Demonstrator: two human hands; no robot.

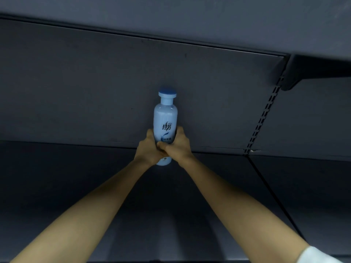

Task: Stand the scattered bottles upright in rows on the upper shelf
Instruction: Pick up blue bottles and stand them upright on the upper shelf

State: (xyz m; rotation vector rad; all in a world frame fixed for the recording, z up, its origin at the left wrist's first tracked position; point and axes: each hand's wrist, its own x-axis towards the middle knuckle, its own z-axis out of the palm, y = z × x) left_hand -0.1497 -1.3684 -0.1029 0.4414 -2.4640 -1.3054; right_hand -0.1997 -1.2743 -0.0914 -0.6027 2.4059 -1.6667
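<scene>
Near shelf (pixel 79 183) back edge, we grip upright bottle (pixel 165 118), left hand (pixel 149 149) and right hand (pixel 181 144) curled round lower body; tall, narrow: uneven release could topple it.

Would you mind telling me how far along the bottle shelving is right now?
Done: no finished row shows; no other bottle stands on the grey shelf in view. In hand: the left hand and right hand both grip the lower half of one light blue bottle, upright, cap on top, near the back panel. Left: releasing it, then the remaining bottles, none of which are in view.
</scene>
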